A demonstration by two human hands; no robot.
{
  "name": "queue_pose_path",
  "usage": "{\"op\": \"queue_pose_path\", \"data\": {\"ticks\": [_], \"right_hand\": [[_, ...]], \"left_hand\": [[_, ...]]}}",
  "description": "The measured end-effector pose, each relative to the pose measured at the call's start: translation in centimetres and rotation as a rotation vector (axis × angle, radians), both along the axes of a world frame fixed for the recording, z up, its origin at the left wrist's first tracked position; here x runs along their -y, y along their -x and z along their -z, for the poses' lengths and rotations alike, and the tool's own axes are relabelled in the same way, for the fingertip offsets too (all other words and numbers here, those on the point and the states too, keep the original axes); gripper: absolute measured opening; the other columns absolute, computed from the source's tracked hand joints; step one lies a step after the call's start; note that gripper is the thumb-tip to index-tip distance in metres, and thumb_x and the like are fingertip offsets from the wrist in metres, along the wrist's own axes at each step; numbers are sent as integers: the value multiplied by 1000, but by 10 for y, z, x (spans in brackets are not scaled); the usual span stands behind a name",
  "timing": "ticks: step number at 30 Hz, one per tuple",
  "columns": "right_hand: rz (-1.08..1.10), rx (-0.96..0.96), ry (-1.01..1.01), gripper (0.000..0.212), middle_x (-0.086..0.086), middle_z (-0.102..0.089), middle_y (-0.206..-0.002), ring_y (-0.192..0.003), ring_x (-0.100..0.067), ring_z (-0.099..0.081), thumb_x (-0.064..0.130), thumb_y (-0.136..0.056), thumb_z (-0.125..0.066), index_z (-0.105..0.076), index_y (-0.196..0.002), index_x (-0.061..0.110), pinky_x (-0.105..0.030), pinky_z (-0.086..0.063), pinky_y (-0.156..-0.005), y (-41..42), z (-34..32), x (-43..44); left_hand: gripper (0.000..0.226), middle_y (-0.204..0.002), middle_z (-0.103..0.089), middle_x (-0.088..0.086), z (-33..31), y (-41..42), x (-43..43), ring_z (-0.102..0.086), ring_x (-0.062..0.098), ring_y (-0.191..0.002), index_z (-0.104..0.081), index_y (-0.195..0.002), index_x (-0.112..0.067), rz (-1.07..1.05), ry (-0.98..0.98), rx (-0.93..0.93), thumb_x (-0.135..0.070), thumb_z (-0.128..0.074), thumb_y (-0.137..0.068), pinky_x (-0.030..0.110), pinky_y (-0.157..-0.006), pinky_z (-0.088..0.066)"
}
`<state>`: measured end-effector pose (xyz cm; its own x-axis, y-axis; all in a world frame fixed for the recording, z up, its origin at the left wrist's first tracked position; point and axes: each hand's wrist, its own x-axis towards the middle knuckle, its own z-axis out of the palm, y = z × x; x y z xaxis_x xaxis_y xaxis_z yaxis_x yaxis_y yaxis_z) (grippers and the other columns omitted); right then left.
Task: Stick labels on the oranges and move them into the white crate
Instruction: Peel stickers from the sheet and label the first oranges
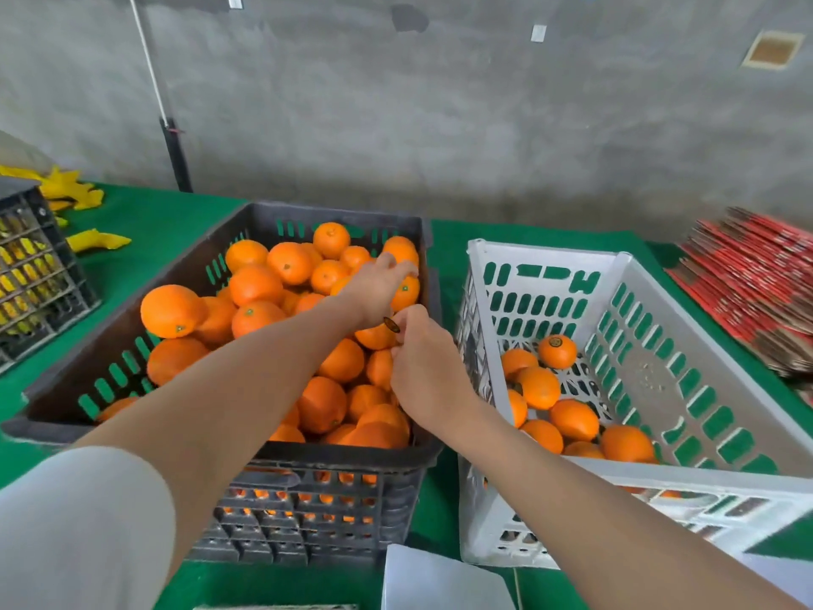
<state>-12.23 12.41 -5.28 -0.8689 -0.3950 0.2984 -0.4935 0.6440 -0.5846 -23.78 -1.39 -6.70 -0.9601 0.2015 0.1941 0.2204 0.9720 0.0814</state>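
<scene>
As right hand point(429, 367) pinches label point(391, 324), left hand point(378, 284) outstretched.

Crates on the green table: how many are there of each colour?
Dark: 2, the crate of oranges and the crate at the left edge
White: 1, the white crate
Total: 3
</scene>
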Motion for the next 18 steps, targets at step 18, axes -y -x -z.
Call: {"op": "queue_pose_path", "data": {"ticks": [18], "right_hand": [[-253,-21,295,8,-2,-52,-107,-102,-3,-46,15,-90,-58,-58,-85,9,-23,-43,-87,-34,-50,-40]], "left_hand": [[52,-120,-65,7,-68,-170,3,-65,25,-102,-62,-117,-21,-99,-1693,539,-24,-62,-65,39,-69,-58]]}}
